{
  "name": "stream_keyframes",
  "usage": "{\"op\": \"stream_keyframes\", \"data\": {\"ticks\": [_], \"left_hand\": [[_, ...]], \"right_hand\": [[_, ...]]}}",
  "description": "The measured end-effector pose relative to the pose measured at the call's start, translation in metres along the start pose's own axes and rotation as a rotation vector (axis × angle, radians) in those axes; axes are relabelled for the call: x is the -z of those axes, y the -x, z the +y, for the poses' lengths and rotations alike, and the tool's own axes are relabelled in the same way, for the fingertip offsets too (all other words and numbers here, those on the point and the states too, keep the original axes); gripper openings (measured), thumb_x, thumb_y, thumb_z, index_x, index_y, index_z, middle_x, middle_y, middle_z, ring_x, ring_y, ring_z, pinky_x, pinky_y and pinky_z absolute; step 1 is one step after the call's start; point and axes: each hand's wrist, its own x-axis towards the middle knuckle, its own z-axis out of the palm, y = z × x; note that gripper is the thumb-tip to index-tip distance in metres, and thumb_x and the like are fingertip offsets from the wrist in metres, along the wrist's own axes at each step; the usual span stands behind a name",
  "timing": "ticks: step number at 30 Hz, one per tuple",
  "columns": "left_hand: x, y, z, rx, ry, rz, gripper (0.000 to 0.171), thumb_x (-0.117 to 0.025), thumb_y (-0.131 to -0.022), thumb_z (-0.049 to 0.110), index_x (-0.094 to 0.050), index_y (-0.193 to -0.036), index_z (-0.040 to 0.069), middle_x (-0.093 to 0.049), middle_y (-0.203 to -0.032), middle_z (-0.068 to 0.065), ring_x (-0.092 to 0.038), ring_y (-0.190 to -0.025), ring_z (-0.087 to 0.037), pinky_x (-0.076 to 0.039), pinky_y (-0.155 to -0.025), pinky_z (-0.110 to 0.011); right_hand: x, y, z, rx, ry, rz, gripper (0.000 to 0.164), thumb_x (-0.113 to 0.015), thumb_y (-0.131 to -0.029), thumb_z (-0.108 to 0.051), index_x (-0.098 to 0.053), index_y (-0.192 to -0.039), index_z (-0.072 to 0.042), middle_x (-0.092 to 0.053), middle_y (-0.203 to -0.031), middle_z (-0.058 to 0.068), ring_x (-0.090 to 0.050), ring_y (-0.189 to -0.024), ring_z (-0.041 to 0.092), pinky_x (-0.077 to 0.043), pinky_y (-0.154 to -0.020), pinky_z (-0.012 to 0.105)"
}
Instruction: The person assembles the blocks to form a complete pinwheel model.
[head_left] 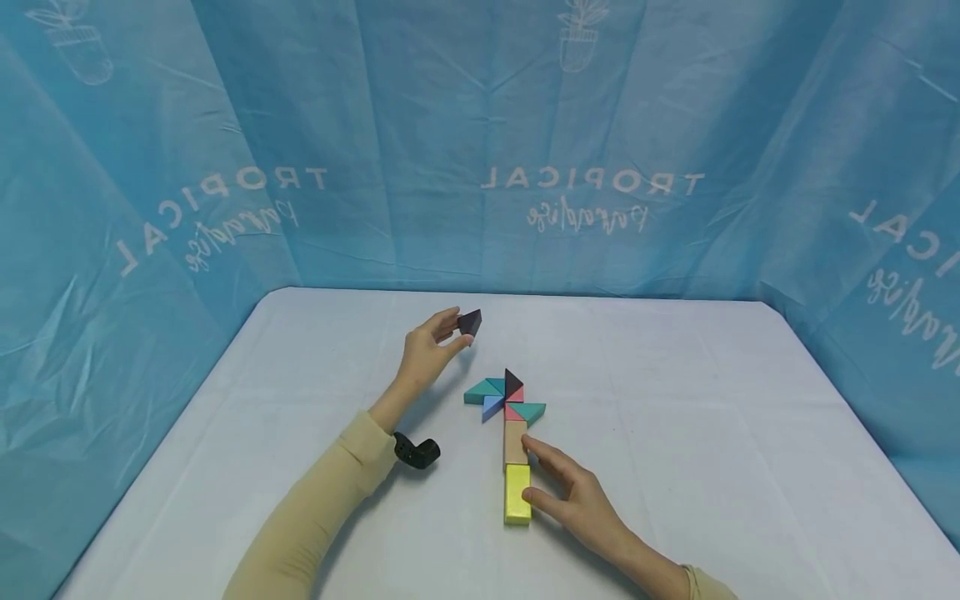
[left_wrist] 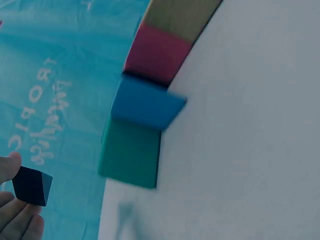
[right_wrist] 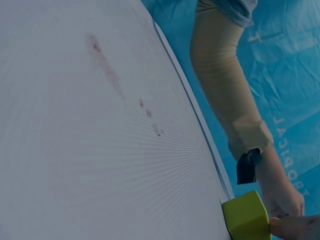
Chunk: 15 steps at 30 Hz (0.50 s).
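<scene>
My left hand [head_left: 431,350] pinches a black triangular block [head_left: 470,323] between thumb and fingers, raised over the far part of the table. In the left wrist view the black block [left_wrist: 32,186] shows at the fingertips. Below it lies a pinwheel of triangular blocks: teal [head_left: 482,392], blue [head_left: 491,407], black [head_left: 513,384], pink [head_left: 518,394] and green [head_left: 529,412]. A tan block [head_left: 515,442] and a yellow block [head_left: 517,494] form a stem under it. My right hand [head_left: 585,504] is beside the stem, thumb at the yellow block and index fingertip at the tan one.
The white table [head_left: 675,375] has blue curtains [head_left: 480,108] behind it and at both sides. A black device [head_left: 417,451] sits at the left wrist, over the table. Reddish stains [right_wrist: 107,65] mark the cloth in the right wrist view.
</scene>
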Motion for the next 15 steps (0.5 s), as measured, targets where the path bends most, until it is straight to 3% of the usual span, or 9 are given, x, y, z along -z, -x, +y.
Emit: {"op": "stream_keyframes", "data": {"ticks": [6,15], "left_hand": [[-0.005,0.019,0.023,-0.031,0.005,-0.036,0.055,-0.073,-0.084,0.019,-0.052,-0.132,0.003,-0.06,-0.123,-0.015,-0.059,-0.11,-0.025,-0.049,-0.091,-0.033],[-0.014,0.051,0.05,-0.097,0.01,-0.039,0.053,-0.074,-0.083,0.016,-0.054,-0.13,0.002,-0.059,-0.125,-0.014,-0.06,-0.11,-0.023,-0.049,-0.09,-0.029]], "right_hand": [[0.0,0.001,0.001,0.009,-0.005,0.003,0.062,-0.072,-0.085,-0.021,-0.045,-0.14,-0.012,-0.042,-0.144,0.001,-0.034,-0.133,0.015,-0.029,-0.106,0.025],[0.001,0.0,0.002,0.042,0.009,-0.001,0.062,-0.071,-0.086,-0.021,-0.044,-0.141,-0.01,-0.042,-0.144,0.003,-0.035,-0.133,0.017,-0.03,-0.106,0.026]]}}
